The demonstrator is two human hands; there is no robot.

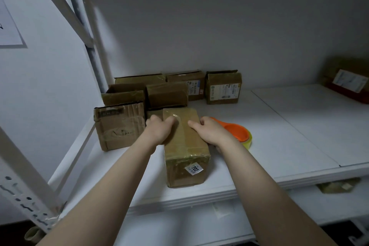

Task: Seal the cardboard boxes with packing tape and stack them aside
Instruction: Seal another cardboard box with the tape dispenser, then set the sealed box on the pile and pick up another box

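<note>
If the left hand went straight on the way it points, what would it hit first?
Most likely the pile of boxes just behind the front box that the left hand grips, though depth is unclear.

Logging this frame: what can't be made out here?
All head view.
Tape roll: near side hidden behind the right hand.
Front box: top partly covered by both hands; the left hand hides its left edge.
Labels on the rear boxes: too small and blurred to read.
Box at the right edge: cut off by the frame.
</note>
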